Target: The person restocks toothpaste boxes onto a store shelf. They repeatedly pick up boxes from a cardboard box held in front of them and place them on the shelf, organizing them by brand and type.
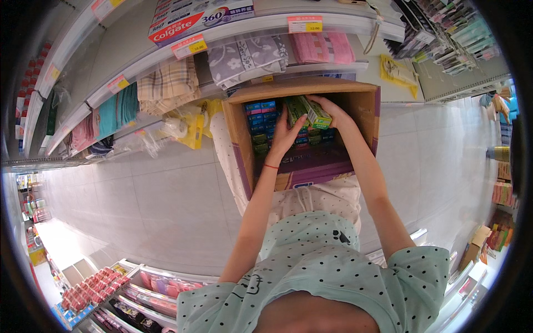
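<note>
An open cardboard box (366, 120) with purple edges rests at my lap, holding rows of small blue and green cartons (261, 118). Inside its opening, my left hand (286, 132) grips the left side of some green cartons (296, 109), thumb on their near end. My right hand (331, 109) closes around the right side of a green-and-white carton (318, 116) beside them. The cartons lie tilted between both hands, above the others. Part of the right fingers is hidden behind the cartons.
Store shelves ahead hold a Colgate toothpaste box (200, 21), a grey patterned towel (247, 58), a pink towel (322, 48) and a plaid cloth (168, 85). Yellow packages (189, 125) hang near the box's left side. Behind me stand more shelves (166, 297) with packaged goods.
</note>
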`<state>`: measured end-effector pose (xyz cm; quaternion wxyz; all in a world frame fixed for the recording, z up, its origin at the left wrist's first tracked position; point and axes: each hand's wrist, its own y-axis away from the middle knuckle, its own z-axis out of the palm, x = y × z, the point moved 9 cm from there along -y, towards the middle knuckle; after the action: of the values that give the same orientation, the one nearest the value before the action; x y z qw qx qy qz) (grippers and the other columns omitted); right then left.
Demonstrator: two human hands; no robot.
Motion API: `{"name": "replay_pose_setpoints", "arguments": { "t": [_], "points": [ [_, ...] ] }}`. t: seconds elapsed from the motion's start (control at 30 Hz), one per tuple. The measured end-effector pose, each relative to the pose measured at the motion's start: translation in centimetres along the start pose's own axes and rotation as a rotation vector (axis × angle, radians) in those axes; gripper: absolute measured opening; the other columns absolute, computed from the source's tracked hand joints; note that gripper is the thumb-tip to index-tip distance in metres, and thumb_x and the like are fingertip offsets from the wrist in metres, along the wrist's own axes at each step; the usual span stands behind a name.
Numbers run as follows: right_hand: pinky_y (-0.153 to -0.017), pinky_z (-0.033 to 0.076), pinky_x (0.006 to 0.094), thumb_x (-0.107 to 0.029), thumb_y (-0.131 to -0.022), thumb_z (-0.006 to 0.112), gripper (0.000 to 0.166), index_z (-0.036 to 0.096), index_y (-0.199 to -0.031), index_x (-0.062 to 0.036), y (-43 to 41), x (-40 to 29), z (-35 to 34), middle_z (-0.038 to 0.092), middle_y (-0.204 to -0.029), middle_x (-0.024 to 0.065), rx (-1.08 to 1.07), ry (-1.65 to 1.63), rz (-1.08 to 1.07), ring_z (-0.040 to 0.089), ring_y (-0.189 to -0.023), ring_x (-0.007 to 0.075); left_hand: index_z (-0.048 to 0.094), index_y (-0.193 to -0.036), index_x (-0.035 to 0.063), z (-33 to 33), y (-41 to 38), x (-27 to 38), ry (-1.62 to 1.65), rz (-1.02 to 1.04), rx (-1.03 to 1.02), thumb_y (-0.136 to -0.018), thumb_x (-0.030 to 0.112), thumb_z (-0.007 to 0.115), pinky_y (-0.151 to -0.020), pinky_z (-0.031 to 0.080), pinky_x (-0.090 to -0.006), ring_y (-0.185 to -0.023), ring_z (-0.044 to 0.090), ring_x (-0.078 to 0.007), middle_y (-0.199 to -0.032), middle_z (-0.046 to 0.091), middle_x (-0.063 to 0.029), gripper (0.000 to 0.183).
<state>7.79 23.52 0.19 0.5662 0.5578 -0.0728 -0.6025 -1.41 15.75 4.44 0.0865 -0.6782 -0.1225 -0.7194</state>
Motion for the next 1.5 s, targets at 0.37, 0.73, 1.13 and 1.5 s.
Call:
{"name": "replay_pose_setpoints", "arguments": {
  "t": [0.37, 0.73, 1.13, 1.5],
  "points": [
    [-0.077, 0.054, 0.0419, -0.031, -0.082, 0.062, 0.037, 0.054, -0.104, -0.0035, -2.3, 1.5, -2.9, 0.062, -0.094, 0.0122, 0.034, -0.037, 0.092, 0.061, -0.090, 0.0249, 0.032, -0.134, -0.0055, -3.0, -0.6, -2.5, -0.094, -0.076, 0.210, -0.089, 0.053, 0.045, -0.100, 0.032, -0.0354, -0.124, 0.040, -0.0303, -0.133, 0.041, -0.0225, 0.075],
    [-0.071, 0.056, 0.0370, -0.031, -0.090, 0.051, 0.036, 0.046, -0.119, -0.0087, -2.2, -0.4, 0.2, 0.057, -0.110, 0.0114, 0.045, -0.104, -0.022, 0.063, -0.087, 0.0299, 0.039, -0.129, -0.0034, -3.7, -0.7, -1.9, -0.258, -0.061, 0.327, -0.089, 0.048, 0.049, -0.087, 0.042, -0.0371, -0.110, 0.052, -0.0381, -0.119, 0.052, -0.0267, 0.066],
    [-0.043, 0.046, 0.0228, -0.049, -0.085, 0.054, 0.053, 0.039, -0.122, -0.0148, -3.8, 2.0, -1.5, 0.057, -0.077, 0.0081, -0.014, -0.083, 0.092, 0.054, -0.051, 0.0150, 0.041, -0.119, -0.0049, -4.0, -1.0, -5.6, -0.194, -0.188, 0.327, -0.088, 0.047, 0.052, -0.059, 0.047, -0.0347, -0.071, 0.063, -0.0263, -0.078, 0.062, -0.0161, 0.061],
    [-0.053, 0.049, 0.0279, -0.046, -0.088, 0.049, 0.065, 0.017, -0.139, -0.0204, -5.5, 2.6, -2.7, 0.057, -0.076, 0.0118, 0.016, -0.083, 0.084, 0.058, -0.062, 0.0185, 0.058, -0.100, 0.0012, -3.2, -1.0, -3.1, -0.308, 0.015, 0.344, -0.092, 0.036, 0.049, -0.065, 0.048, -0.0346, -0.074, 0.062, -0.0256, -0.084, 0.064, -0.0137, 0.037]
  ]
}}
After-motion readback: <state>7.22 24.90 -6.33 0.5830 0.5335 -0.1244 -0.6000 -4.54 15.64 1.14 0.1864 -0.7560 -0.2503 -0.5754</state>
